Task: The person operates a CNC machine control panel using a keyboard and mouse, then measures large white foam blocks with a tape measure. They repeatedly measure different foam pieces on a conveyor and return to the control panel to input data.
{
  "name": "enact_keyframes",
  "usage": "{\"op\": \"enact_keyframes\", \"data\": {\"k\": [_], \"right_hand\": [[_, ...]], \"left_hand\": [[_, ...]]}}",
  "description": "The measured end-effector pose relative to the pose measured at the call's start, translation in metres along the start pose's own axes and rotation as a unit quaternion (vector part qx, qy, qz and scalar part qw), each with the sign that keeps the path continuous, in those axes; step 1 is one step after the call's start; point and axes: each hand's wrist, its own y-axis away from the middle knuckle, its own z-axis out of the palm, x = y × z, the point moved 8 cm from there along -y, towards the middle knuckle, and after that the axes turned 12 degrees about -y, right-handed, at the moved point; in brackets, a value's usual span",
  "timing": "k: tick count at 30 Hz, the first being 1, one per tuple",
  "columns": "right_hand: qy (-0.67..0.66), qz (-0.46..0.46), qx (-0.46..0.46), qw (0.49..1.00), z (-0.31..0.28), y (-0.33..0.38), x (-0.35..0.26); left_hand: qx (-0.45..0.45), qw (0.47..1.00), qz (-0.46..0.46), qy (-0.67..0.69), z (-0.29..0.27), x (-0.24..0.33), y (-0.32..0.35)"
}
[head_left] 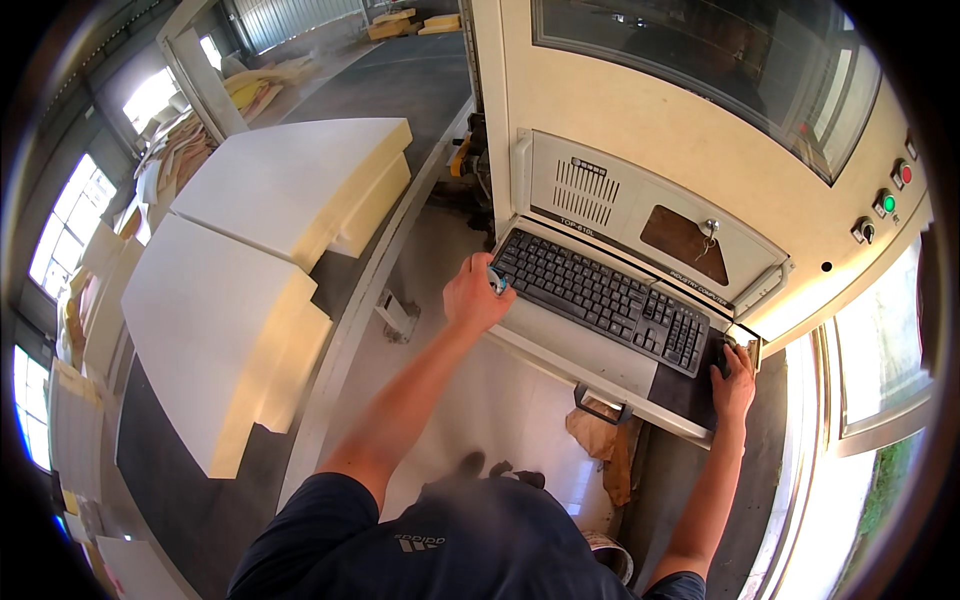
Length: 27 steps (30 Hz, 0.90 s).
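A black keyboard [605, 300] lies on the pulled-out drawer tray of a cream machine cabinet. At the keyboard's left end, my left hand [478, 297] is closed around a small pale-and-blue object [496, 281]; its kind is mostly hidden by my fingers. My right hand [735, 385] rests over a black computer mouse [722, 360] on a dark mouse pad [683, 396] at the tray's right end. Only part of the mouse shows beneath the fingers.
The cabinet [640, 110] stands ahead, with a grey computer panel [600, 195], a key in its lock and round buttons [886, 203] at the right. Large pale foam blocks [220, 270] sit on a dark conveyor bed [400, 80] to the left. A drawer handle [603, 404] juts toward me.
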Motion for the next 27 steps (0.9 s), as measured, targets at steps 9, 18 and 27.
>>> {"op": "enact_keyframes", "data": {"k": [9,18,27], "right_hand": [[-0.001,0.002,-0.003,1.000,0.0002,0.0000,0.0001],[-0.001,-0.003,0.000,1.000,-0.0005,0.0010,-0.0004],[-0.004,-0.004,0.001,1.000,-0.0021,0.0013,-0.0014]], "left_hand": [[0.006,1.000,0.002,-0.004,0.0014,-0.0005,-0.0002],[0.006,1.000,0.003,-0.002,0.0052,-0.0023,-0.0015],[0.013,1.000,0.004,-0.001,0.0028,-0.0012,-0.0014]]}}
